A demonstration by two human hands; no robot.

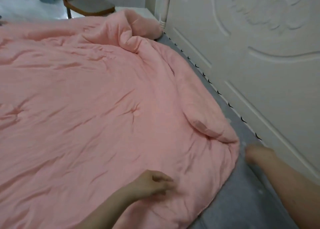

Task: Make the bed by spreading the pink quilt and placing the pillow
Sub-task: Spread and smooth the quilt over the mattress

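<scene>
The pink quilt (97, 97) lies spread over most of the bed, with a bunched fold near the far top corner. A pink pillow (147, 27) sits at that far corner beside the headboard, partly hidden behind the fold. My left hand (154, 183) hovers over or lightly rests on the quilt near its near corner, fingers loosely extended and holding nothing. My right hand (256, 153) is on the grey sheet just past the quilt's corner, blurred, its fingers mostly hidden.
A grey bed sheet (242, 202) shows in a strip between the quilt and the white carved headboard (251, 47). A wooden chair with a grey seat (90, 4) stands beyond the bed's far side.
</scene>
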